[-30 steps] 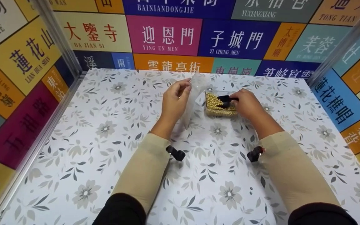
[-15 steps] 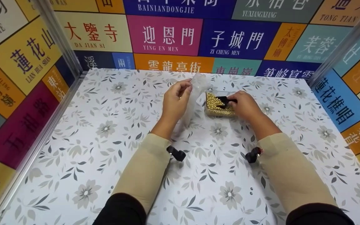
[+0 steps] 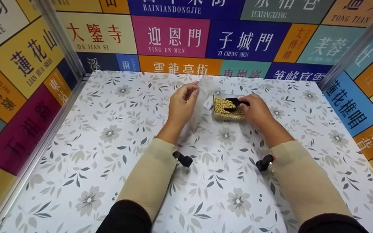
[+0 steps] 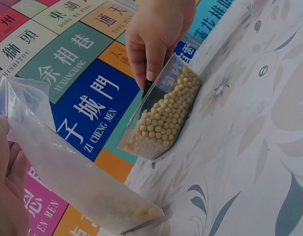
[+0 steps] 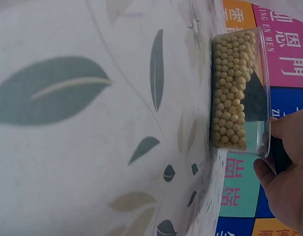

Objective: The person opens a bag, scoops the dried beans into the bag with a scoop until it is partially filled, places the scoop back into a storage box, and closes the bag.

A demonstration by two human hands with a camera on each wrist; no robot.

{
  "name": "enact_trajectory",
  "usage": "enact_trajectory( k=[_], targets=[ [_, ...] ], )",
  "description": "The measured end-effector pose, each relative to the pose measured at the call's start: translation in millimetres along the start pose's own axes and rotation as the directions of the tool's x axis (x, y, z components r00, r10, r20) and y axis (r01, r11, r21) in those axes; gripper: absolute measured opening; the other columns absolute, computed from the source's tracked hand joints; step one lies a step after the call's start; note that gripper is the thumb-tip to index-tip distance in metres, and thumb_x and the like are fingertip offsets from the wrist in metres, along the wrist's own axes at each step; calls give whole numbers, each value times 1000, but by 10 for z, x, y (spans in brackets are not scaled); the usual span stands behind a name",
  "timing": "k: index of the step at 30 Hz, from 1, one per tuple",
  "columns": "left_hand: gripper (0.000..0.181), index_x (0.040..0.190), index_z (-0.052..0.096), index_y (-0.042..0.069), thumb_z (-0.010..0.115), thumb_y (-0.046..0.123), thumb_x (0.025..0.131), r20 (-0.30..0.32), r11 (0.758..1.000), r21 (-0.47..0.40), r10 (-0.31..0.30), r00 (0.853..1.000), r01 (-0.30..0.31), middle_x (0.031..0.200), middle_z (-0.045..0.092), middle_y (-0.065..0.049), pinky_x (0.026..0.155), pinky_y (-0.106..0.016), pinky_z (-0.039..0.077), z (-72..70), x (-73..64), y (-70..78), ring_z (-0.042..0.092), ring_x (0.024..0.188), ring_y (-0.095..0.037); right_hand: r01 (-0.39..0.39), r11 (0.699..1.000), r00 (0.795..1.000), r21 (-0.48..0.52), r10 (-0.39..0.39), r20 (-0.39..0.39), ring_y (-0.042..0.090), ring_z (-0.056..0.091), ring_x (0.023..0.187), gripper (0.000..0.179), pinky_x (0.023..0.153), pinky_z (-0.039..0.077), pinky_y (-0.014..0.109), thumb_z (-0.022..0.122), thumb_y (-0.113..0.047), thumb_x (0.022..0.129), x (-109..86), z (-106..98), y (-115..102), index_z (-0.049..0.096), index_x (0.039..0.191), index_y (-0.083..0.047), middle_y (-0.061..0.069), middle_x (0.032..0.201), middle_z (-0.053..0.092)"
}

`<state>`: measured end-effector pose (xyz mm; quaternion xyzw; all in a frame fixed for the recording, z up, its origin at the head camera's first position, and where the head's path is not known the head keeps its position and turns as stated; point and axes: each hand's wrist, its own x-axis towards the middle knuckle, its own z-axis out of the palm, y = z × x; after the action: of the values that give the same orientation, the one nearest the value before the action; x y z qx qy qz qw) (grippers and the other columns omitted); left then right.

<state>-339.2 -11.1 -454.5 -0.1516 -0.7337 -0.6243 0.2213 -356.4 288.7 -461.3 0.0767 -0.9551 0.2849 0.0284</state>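
My left hand (image 3: 181, 105) pinches the top of a translucent plastic bag (image 4: 77, 167), which stands upright on the table. At its bottom, a few pale yellow round beans (image 4: 144, 212) show through in the left wrist view. To the right of the bag is a clear rectangular box (image 5: 261, 73) with yellow soybeans (image 3: 222, 104) piled in it. My right hand (image 3: 257, 108) grips the handle of a black scoop (image 3: 233, 101), whose head sits among the beans inside the box. Beans lie heaped at the scoop's front; how full it is cannot be told.
A white table (image 3: 134, 187) with a grey floral print lies under everything. Panels with coloured blocks and large characters (image 3: 170, 37) enclose the back and sides, with metal posts (image 3: 60, 38) at the corners.
My right hand has worked the scoop through the beans, first slightly left, then back right and a little up. My left hand and the bag have hardly moved.
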Motion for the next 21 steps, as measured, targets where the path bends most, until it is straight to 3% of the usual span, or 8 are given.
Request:
enact_trajectory(
  k=[8, 16, 21],
  targets=[
    [14, 113, 75, 8, 66, 18, 107, 7, 1000, 25, 12, 1000, -12, 136, 75, -3, 102, -20, 59, -6, 3, 0, 72, 118, -12, -47, 997, 998, 65, 45, 32, 42, 45, 149, 40, 127, 36, 59, 52, -21, 113, -103, -160, 73, 58, 150, -6, 21, 154, 50],
    [15, 113, 75, 8, 66, 19, 107, 6, 999, 28, 18, 1000, -18, 134, 76, -3, 101, -20, 59, 5, 5, -4, 73, 117, -12, -47, 990, 999, 134, 50, -17, 43, 50, 143, 38, 123, 40, 58, 56, -19, 112, -160, -247, 168, 62, 146, -2, 25, 148, 56],
    [14, 113, 75, 9, 67, 18, 107, 2, 1000, 18, 19, 1000, -19, 134, 76, -3, 101, -20, 59, 10, 2, -9, 73, 117, -12, -121, 955, 992, 270, 123, 9, 36, 55, 139, 41, 116, 47, 49, 56, -25, 112, -197, -287, 167, 60, 149, -5, 23, 149, 58]
  ],
)
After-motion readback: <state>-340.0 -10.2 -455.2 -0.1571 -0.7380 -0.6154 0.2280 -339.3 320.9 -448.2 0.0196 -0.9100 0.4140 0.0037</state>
